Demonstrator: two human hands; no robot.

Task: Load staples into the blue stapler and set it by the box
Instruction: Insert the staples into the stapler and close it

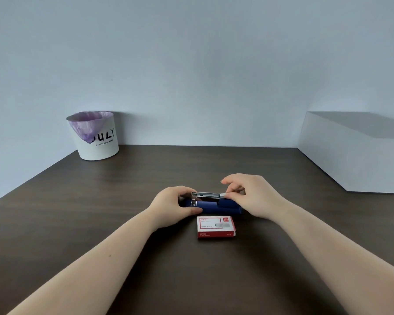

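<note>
The blue stapler (221, 206) lies on the dark wooden table, its metal staple channel (206, 196) exposed on top. My left hand (173, 206) grips the stapler's left end, thumb in front and fingers behind. My right hand (248, 194) pinches a strip of staples (223, 195) at the right end of the metal channel. A red and white staple box (215, 226) lies shut just in front of the stapler, close to it.
A white bin (97, 138) with a purple liner stands at the back left against the wall. A large white block (355, 153) rises at the right side of the table (123, 223). A pale wall runs behind.
</note>
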